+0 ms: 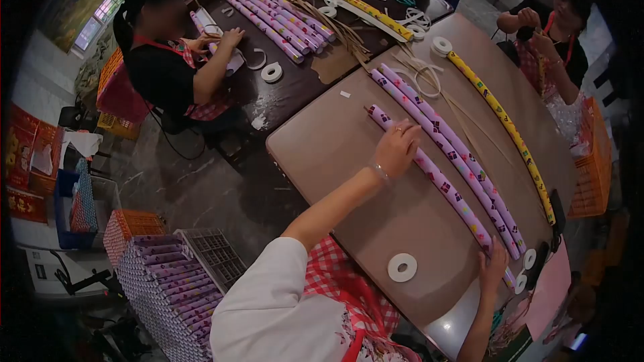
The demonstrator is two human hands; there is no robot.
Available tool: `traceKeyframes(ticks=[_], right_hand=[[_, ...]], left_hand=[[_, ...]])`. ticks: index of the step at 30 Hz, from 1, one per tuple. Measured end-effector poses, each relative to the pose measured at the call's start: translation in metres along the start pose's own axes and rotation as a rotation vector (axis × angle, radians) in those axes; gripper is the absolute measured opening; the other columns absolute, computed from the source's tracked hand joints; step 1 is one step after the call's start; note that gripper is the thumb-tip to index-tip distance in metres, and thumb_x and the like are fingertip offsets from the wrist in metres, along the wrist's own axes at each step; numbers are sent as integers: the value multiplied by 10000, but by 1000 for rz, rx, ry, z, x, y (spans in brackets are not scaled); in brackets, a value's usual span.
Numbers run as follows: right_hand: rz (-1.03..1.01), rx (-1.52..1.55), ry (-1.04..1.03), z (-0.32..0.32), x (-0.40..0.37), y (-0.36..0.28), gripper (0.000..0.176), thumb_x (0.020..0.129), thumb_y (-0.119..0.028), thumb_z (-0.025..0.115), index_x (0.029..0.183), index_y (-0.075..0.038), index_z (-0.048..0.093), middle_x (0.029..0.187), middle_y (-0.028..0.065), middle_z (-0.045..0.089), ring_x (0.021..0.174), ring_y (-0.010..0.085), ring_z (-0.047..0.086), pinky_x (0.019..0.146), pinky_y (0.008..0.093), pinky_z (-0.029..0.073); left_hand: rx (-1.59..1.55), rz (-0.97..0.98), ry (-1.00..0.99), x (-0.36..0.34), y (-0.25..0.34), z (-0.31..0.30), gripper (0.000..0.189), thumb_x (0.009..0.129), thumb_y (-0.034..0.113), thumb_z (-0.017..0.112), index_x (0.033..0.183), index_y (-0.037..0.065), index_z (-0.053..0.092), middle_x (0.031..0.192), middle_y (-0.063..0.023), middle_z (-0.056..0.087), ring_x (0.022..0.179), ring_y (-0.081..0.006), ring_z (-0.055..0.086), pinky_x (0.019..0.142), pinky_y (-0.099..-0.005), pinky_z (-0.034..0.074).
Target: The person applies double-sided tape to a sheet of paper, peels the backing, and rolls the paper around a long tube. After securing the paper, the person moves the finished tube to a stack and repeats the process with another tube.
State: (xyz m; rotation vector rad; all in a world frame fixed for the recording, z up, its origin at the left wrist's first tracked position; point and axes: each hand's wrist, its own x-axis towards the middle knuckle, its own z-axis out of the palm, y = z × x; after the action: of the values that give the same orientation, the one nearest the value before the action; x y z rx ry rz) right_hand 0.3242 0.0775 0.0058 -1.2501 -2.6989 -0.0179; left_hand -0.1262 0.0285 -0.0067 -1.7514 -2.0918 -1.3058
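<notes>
A long lilac tube [439, 179] with a dark and coloured pattern lies on the brown table. My left hand [396, 149] rests across its far part, fingers stretched over the surface. Around the tube's near end, my right hand [493, 267] has its thumb on one side and its fingers on the other; part of the grip is hidden. Two similar lilac tubes [463, 154] lie side by side just beyond. A white tape roll [402, 267] sits flat on the table, nearer to my body.
A yellow patterned tube [503, 117] lies along the table's far side. Thin brown strips [463, 121] are scattered near it. On the dark table [268, 104], a co-worker handles a lilac tube beside a tube pile [282, 20]. Another person sits at right. Stacked tubes [168, 281] stand left of me.
</notes>
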Motion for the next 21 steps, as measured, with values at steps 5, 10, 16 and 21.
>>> traceKeyframes(ticks=[5,10,16,21], right_hand=[[49,149,-21,-4,10,3,546,801,-90,691,1318,-92,516,1185,142,553,1104,336,512,956,426,386],[5,446,-129,-31,19,3,453,804,-116,693,1237,-49,577,1079,138,583,992,304,568,851,364,446],[175,666,-361,-60,8,-7,417,839,-259,687,1160,0,624,949,138,652,844,230,619,760,330,482],[333,722,-464,-60,-14,-13,444,869,-319,662,1181,-5,620,956,127,672,862,170,612,780,312,483]], left_hand=[[-354,-329,-77,-56,51,-7,334,922,167,559,1236,53,550,1172,-159,571,1133,-298,546,949,-384,452],[-846,-849,-264,-86,87,0,363,954,276,559,1240,52,546,1177,-102,582,1129,-220,553,912,-336,459],[-1454,-1168,-318,-88,108,35,449,959,396,553,1224,36,512,1162,-83,593,1091,-192,571,910,-294,448],[-1753,-1178,-210,-92,99,63,402,958,362,565,1160,21,497,1096,-89,605,1032,-216,600,909,-345,482]])
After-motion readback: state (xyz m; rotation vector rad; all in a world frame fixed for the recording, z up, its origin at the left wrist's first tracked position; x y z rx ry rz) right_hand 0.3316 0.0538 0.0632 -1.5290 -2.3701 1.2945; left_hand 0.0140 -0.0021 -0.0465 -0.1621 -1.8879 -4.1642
